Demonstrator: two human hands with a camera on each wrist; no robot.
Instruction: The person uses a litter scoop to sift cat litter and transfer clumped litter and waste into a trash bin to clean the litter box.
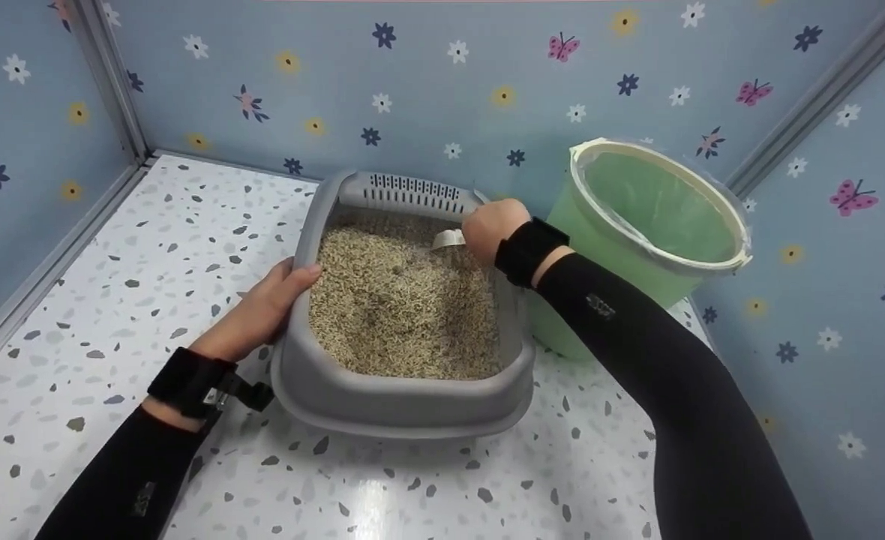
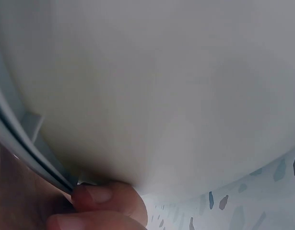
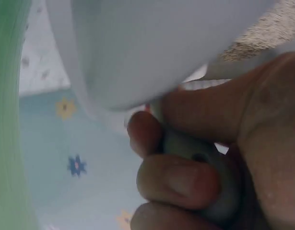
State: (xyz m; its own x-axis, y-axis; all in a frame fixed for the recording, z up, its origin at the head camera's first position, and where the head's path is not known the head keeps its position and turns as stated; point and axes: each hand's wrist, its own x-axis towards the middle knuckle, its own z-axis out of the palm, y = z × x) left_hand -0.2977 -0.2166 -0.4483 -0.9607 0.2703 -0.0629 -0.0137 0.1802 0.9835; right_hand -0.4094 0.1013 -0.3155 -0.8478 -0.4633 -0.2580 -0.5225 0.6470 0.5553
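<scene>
A grey litter box (image 1: pixel 405 409) stands on the speckled surface, filled with tan pellet-like litter (image 1: pixel 405 322). At its left side, my left hand (image 1: pixel 262 306) grips the rim, thumb on top; the left wrist view shows curled fingertips (image 2: pixel 109 203) beneath the rim's edge. My right hand (image 1: pixel 493 229) is over the box's right back corner, holding a litter scoop (image 1: pixel 448 239). The scoop's pale head is at the litter near the back wall, mostly hidden by the hand. Fingers wrap round the scoop's handle (image 3: pixel 226 194) in the right wrist view.
A green translucent bin (image 1: pixel 607 277) with a cream rim stands close against the box's right side. Flowered blue panels (image 1: pixel 427 75) rise behind and on both sides. White speckled surface (image 1: pixel 112 315) extends left and in front of the box.
</scene>
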